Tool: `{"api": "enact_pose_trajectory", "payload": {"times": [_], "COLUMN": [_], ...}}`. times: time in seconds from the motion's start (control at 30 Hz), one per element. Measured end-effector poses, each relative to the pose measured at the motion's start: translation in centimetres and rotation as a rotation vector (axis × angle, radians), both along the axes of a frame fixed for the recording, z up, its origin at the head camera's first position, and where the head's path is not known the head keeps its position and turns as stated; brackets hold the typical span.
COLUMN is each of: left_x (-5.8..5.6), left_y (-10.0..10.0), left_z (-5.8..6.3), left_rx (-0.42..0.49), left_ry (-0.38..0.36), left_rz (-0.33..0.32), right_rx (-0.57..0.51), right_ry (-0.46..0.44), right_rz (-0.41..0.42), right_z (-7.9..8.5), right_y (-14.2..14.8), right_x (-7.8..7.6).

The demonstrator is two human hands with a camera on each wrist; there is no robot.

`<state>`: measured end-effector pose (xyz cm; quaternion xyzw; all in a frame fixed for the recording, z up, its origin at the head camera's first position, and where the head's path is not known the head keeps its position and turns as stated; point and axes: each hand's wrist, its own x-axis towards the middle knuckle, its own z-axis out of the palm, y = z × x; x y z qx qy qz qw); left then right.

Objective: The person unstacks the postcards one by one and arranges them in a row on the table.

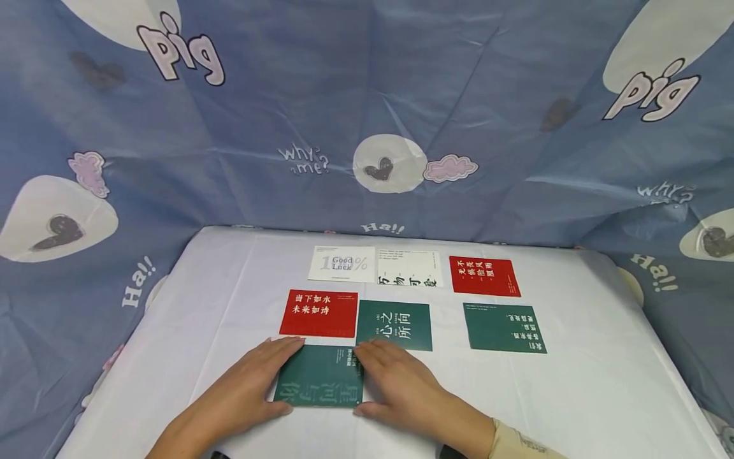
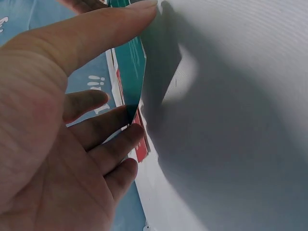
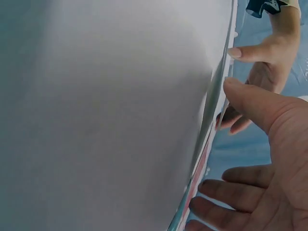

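Between my hands in the head view is a dark green card (image 1: 318,373) with Chinese lettering. My left hand (image 1: 249,382) holds its left side, thumb by the near corner and fingertips at the far one. The right hand (image 1: 404,386) holds the opposite side the same way, its fingers covering part of the print. In the left wrist view, the green card (image 2: 129,72) casts a shadow on the white surface. Just beyond it lie a red card (image 1: 319,313) and another green card (image 1: 395,325), its lower edge near my right fingers.
Farther back are a white "Good Luck" card (image 1: 342,264) and a white lettered card (image 1: 408,268), side by side. A red card (image 1: 485,276) and a green card (image 1: 504,327) lie to the right. The white table (image 1: 596,382) meets a blue printed cloth (image 1: 321,197) behind.
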<state>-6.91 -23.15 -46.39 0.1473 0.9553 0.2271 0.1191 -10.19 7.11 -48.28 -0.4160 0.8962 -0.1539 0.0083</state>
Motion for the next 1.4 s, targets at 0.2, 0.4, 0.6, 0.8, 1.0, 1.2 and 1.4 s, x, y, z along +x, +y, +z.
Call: {"api": "enact_pose_trajectory", "payload": {"times": [0.2,0.4,0.6,0.8,1.0,1.2,1.4], "left_x": [0.2,0.4,0.5,0.3,0.3,0.1,0.0], "left_y": [-0.4,-0.9,-1.5,-1.8,-1.9,-1.8,-1.6], "left_z": [0.1,0.1,0.1,0.1,0.1,-0.1,0.1], "left_rx": [0.005,-0.006,0.01,0.008,0.022,0.014,0.001], "left_ry": [-0.003,-0.001,-0.017,-0.053,-0.05,-0.049,-0.047], "left_rz": [0.004,0.02,0.039,0.065,0.072,0.074,0.071], "right_rx": [0.023,0.059,0.068,0.09,0.105,0.104,0.108], "right_ry": [0.027,0.04,0.054,0.05,0.017,0.006,-0.021], "right_rz": [0.006,0.01,0.021,0.017,0.003,-0.007,-0.03], "right_z": [0.1,0.3,0.6,0.4,0.2,0.1,0.3], "right_y": [-0.8,-1.7,-2.5,-2.9,-3.2,-3.1,-2.4], "right_x": [0.2,0.4,0.3,0.1,0.0,0.0,-0.1]}}
